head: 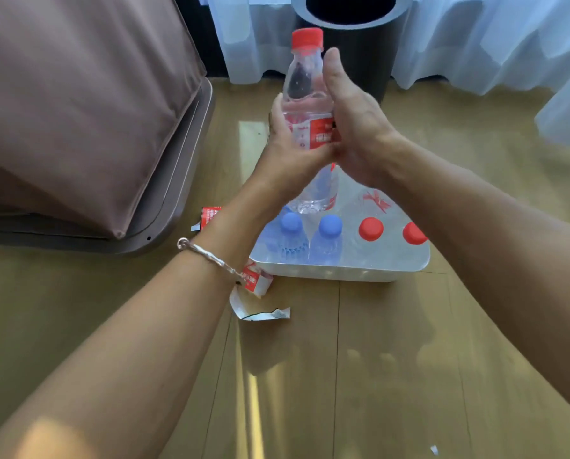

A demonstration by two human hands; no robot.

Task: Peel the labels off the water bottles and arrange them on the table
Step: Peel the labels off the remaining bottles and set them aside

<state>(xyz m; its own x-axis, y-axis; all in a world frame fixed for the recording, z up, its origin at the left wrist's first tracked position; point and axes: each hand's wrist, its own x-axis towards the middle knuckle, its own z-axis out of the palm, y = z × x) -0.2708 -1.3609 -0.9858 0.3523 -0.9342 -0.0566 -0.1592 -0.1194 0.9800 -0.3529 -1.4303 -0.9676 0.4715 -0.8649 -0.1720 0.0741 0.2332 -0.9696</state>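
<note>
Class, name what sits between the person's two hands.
In the head view, a red-capped water bottle, its red label on, is gripped between the left hand and right hand.

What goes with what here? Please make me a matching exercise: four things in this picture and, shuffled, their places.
Things:
1. clear plastic bottle with red cap and red label
2. two blue-capped clear bottles
3. torn red-and-white peeled label
4. black round bin

Places:
A. on the wooden surface beside the white plastic tray
B. standing in that tray
C. gripped by left hand and right hand
D. at the back, before the pale curtain

Pairs: 1-C, 2-B, 3-A, 4-D.
</note>
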